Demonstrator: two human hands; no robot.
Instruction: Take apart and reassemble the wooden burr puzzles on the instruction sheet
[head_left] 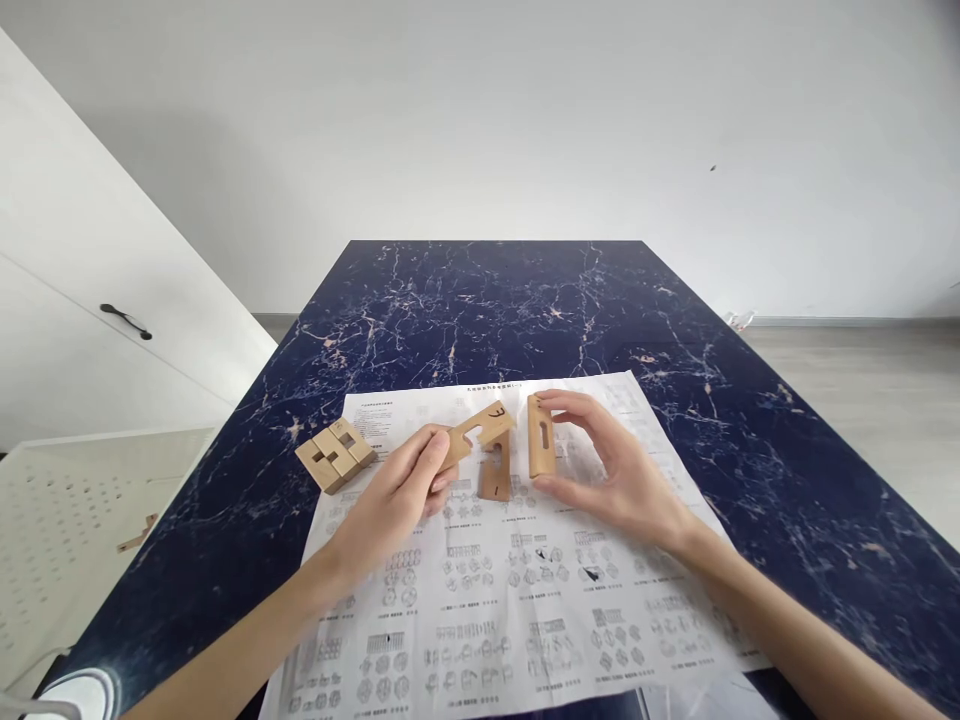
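Observation:
Between the thumb and fingers of my left hand (415,475) is a flat wooden puzzle piece (491,420) with a notch and a dark "3"-like mark. My right hand (611,465) pinches a slotted wooden puzzle piece (541,440) at its two ends, holding it upright. Partly covered by the left-hand piece, a notched wooden piece (495,480) marked "1" shows between my hands. Beneath them lies a printed instruction sheet (465,640) with rows of line drawings. To the left of my left hand sits a block of joined wooden pieces (335,455) with gaps in its top.
The dark blue marbled table (480,310) reaches away to a pale wall. At the left stand a white cabinet (90,270) with a black handle and a perforated white surface (67,530) holding a small wooden piece (137,535). A round white object (79,695) is at the lower left.

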